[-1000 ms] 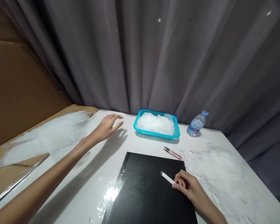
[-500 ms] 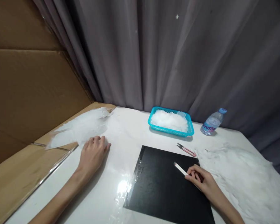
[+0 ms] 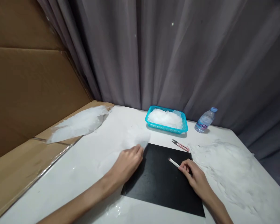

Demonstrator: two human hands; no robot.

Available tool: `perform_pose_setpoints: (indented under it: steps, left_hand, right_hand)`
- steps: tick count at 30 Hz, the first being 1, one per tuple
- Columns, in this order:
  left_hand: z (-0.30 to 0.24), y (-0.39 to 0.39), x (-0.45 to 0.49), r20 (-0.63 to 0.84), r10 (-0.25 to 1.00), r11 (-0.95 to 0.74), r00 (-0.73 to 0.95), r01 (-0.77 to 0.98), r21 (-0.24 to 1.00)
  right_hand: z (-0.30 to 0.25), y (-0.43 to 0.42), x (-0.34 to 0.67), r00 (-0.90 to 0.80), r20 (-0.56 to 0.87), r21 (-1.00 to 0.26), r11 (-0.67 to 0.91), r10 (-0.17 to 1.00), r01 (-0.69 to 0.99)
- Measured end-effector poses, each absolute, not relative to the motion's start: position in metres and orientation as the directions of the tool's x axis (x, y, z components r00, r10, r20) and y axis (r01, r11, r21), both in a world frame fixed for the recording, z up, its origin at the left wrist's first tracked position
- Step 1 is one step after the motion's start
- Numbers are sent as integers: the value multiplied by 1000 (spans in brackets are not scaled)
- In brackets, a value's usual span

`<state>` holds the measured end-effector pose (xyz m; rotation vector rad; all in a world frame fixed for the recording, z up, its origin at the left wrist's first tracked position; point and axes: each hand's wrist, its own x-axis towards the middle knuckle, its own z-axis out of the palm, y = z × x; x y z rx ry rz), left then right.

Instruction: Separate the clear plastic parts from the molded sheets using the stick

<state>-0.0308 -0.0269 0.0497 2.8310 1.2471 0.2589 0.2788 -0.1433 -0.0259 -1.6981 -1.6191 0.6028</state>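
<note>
A black sheet [image 3: 163,180] lies flat on the white table [image 3: 84,180] in front of me. My left hand [image 3: 127,163] rests at the sheet's left edge with fingers closed on a thin white translucent piece [image 3: 137,138] that it drags over the table. My right hand [image 3: 193,177] sits on the sheet's right part, fingers pinched round a slim white and pink tool [image 3: 174,162] whose tip points up and left.
A turquoise basket [image 3: 166,128] of white fluffy pieces stands at the back. Small pink snips [image 3: 180,145] lie in front of it. A water bottle [image 3: 204,120] stands at the back right. White piles lie left [image 3: 79,124] and right [image 3: 226,165]. Cardboard [image 3: 25,93] stands left; a grey curtain hangs behind.
My left hand went from the far left pile to the black sheet's left edge, pulling a thin white piece along. My right hand stayed on the sheet with the tool.
</note>
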Motion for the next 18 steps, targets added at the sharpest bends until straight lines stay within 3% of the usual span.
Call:
perform_pose_setpoints:
  steps: [4,11,15,18]
  left_hand:
    - [43,-50,20,80,665,-736,743,633,239]
    - [43,-42,58,70,586,-710,807,471,523]
    - [28,-28,38,63,597,-682,799,465,564]
    - [11,-25,22,97,588,-720,803,464,515]
  right_hand:
    - [-20,-146,276,156,141,-746,1,978,666]
    - [0,-147,268,152,44,-877,-35,987,480]
    - [13,-160,267,4,-148,-902,-136,989,410]
    - [19,-168,266,-109,-282,-849,-195,953,491]
